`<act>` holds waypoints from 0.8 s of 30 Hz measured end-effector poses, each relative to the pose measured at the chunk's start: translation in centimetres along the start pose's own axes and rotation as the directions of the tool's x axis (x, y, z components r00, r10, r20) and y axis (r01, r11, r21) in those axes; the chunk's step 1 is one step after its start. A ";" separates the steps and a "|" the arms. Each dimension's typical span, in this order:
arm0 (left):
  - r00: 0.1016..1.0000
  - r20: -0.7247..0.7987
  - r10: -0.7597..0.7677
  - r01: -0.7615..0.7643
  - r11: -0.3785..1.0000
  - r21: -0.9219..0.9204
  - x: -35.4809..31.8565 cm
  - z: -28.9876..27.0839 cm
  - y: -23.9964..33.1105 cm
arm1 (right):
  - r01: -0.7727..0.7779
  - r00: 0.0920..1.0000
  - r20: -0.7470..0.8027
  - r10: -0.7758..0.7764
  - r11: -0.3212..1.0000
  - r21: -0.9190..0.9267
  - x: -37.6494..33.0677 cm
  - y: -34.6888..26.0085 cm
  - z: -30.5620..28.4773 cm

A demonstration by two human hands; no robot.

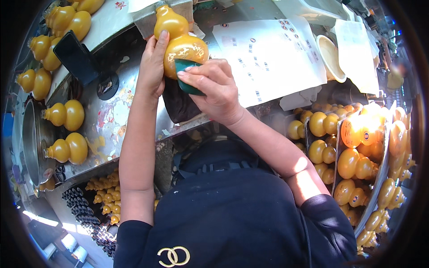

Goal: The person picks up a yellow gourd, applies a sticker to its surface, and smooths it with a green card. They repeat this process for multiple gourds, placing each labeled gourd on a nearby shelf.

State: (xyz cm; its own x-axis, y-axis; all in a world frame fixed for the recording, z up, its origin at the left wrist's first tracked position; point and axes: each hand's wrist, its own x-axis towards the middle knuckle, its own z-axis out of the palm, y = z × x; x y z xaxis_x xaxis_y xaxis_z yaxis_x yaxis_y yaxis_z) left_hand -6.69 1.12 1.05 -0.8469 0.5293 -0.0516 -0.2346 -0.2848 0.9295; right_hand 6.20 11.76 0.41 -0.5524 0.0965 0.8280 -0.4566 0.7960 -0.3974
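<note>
A glossy yellow gourd-shaped bottle [172, 25] lies tilted over the far edge of the worktable, its neck pointing away from me. My left hand [154, 60] is wrapped round its left side, thumb on top near the waist. In my right hand [216, 87] a dark green flat scraper [185, 87] is pinched between thumb and fingers. The scraper's edge touches the lower bulb, beside pale gold lettering. Beneath the bottle lies a dark cloth [178, 105], partly hidden by my hands.
Left on the paint-stained worktable [111, 116] stand a black phone [76, 58], a metal basin [33, 138] and several yellow gourd bottles [69, 115]. White label sheets [268, 62] cover the right side, near a cream oval tray [330, 58]. Racks of gourd bottles [353, 163] stand at my right.
</note>
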 end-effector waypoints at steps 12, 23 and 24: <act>0.999 -0.033 -0.016 0.016 1.000 0.009 -0.2 0.0 0.3 | 0.079 0.981 0.174 -0.083 0.996 0.030 -0.6 -0.2 -0.6; 0.997 -0.076 -0.030 0.029 0.999 -0.017 0.0 0.2 0.0 | 0.125 0.987 0.109 -0.116 0.989 -0.076 1.6 -0.7 -1.0; 0.997 -0.074 -0.032 0.030 0.999 -0.027 0.0 0.2 0.1 | 0.113 0.987 0.128 -0.102 0.990 -0.084 1.4 -0.8 -0.8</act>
State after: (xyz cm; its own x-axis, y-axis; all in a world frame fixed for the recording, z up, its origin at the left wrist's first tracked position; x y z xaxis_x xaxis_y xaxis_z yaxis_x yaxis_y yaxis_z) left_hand -6.57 1.27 1.19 -0.8720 0.4774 -0.1078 -0.2726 -0.2907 0.9172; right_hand 6.32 11.76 2.24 -0.5879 -0.0623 0.8065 -0.4561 0.8490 -0.2668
